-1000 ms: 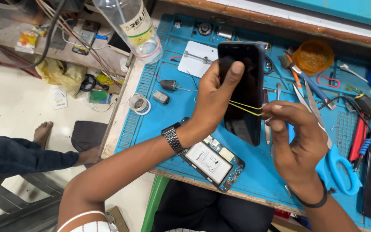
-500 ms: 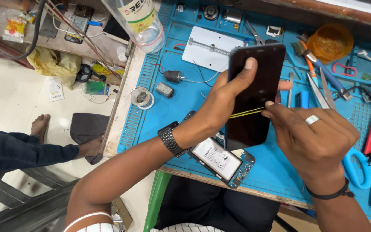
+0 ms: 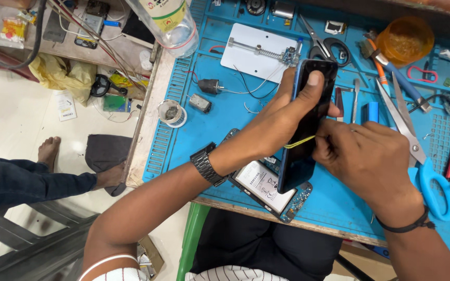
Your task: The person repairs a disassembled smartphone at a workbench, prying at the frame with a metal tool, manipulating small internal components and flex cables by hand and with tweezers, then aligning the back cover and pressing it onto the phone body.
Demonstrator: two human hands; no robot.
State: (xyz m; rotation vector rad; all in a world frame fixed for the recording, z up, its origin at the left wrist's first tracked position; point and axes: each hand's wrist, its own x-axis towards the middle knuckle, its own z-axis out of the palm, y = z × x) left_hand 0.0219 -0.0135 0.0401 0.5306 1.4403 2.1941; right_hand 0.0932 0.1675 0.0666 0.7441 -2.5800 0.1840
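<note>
Phone [image 3: 308, 125] is up on edge over the blue mat [image 3: 225, 125], cluttered bench around. Your left hand [image 3: 279, 122] grips it; your right hand [image 3: 365, 156] pinches the yellow band [image 3: 299, 142] around it.

Glossy black glass phone [image 3: 308, 125], matt blue rubbery mat [image 3: 225, 119]

Left hand [image 3: 279, 122]: bare, no ring seen. On left wrist was a dark metal watch [image 3: 207, 164] w/ link band, approx. gunmetal colour. Left upper arm had a short sleeve [image 3: 111, 269], white w/ thin dark stripes. Right hand [image 3: 363, 156]: bare too. Right wrist wore a thin black band [image 3: 405, 226], like cord or rubber. Shirt [image 3: 230, 273] was same striped white; trousers [image 3: 266, 244] dark, almost black.
</note>
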